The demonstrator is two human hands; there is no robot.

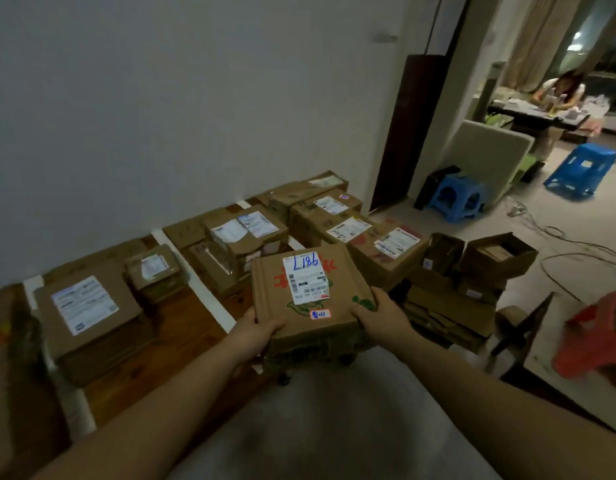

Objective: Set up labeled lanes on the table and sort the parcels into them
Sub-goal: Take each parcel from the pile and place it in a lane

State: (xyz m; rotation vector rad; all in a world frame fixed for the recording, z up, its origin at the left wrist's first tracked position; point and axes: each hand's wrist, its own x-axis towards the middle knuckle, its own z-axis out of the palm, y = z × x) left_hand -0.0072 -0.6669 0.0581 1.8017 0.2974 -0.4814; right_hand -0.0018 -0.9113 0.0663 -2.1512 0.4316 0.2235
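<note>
I hold a flat brown cardboard parcel (311, 296) with a white shipping label marked in blue ink and a small red-edged sticker near its front edge. My left hand (258, 332) grips its near left corner and my right hand (379, 315) grips its near right edge. The parcel hangs above the front edge of a dark wooden table (182, 327). White tape strips (199, 285) divide the table into lanes. Labelled parcels lie in the lanes: a large one (88, 317) at the left, a stack (237, 244) in the middle and several (330, 216) at the far right.
A heap of opened and flattened cardboard boxes (472, 282) stands on the floor right of the table. Two blue plastic stools (458, 199) (583, 169), a red stool (600, 341) and loose cables (576, 251) lie on the floor. A person sits at a distant table (559, 95).
</note>
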